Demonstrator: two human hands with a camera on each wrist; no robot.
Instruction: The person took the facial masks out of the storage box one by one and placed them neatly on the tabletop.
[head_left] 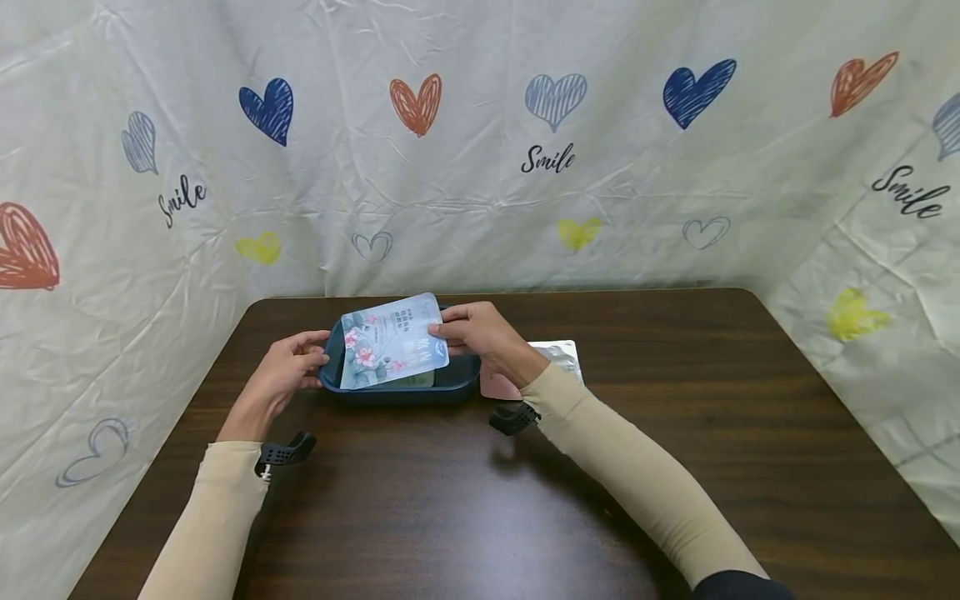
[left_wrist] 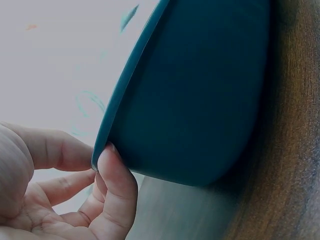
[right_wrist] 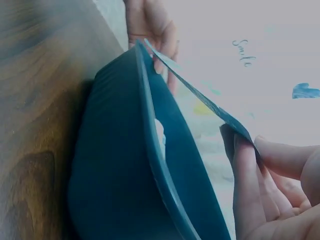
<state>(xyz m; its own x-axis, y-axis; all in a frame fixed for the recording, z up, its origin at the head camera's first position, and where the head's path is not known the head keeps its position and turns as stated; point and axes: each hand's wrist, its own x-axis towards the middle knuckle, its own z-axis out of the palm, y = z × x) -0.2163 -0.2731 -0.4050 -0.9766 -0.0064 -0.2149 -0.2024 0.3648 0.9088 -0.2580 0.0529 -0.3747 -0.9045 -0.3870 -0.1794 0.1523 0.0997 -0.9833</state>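
Observation:
A dark blue-green plastic basin [head_left: 408, 398] stands on the table toward its far left. My left hand [head_left: 287, 367] pinches the basin's left rim between thumb and fingers; the left wrist view shows that grip on the basin [left_wrist: 195, 100] close up. Over the basin, tilted, hangs a light blue facial mask packet [head_left: 393, 343] with pink flowers. My right hand [head_left: 483, 333] pinches this packet by its right end, thumb on top. In the right wrist view the packet [right_wrist: 200, 100] appears edge-on, its far end near the rim. Inside the basin, a pale greenish packet [head_left: 422, 380] shows partly beneath it.
A pink and silver packet [head_left: 561, 357] lies on the table right of the basin, partly hidden by my right wrist. The brown wooden table [head_left: 675, 417] extends to the right and front. Behind it hangs a white curtain [head_left: 480, 192] printed with hearts.

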